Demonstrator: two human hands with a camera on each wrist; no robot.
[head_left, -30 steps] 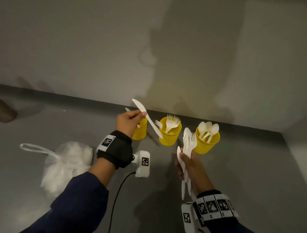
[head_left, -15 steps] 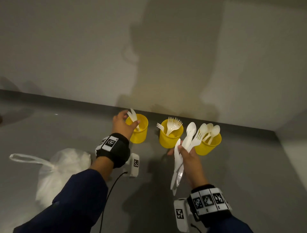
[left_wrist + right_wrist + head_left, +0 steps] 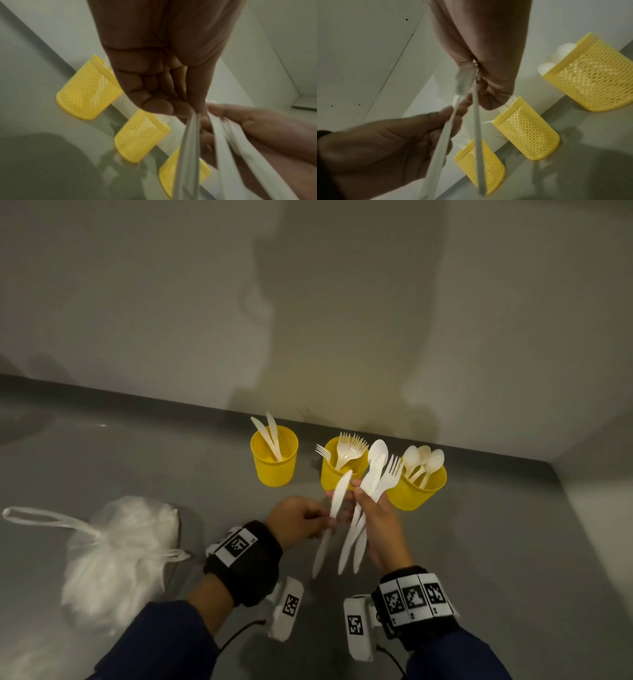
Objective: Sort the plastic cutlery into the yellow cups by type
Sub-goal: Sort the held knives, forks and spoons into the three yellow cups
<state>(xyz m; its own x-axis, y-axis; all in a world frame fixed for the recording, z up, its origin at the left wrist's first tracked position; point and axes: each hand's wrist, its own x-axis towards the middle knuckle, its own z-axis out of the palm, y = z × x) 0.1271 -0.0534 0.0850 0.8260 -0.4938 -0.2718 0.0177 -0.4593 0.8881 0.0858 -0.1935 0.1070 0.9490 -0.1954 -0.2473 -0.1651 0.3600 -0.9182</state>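
Three yellow mesh cups stand in a row near the wall. The left cup [image 3: 274, 460] holds two white knives, the middle cup [image 3: 337, 474] holds forks, the right cup [image 3: 419, 491] holds spoons. My right hand [image 3: 375, 515] grips a bunch of white cutlery [image 3: 375, 474] with a spoon and a fork on top, in front of the middle cup. My left hand [image 3: 301, 520] pinches a white knife [image 3: 337, 503] at the left side of that bunch. In the left wrist view the left hand [image 3: 164, 102] pinches the knife handle [image 3: 188, 155].
A knotted white plastic bag [image 3: 116, 546] lies on the grey floor at the left. A wall rises right behind the cups, and a second wall closes the corner at the right. Cables trail from both wrist cameras near the bottom.
My left hand left a knife in the left cup, came back right, and now pinches a knife in the bunch. The right hand has stayed in front of the middle cup.
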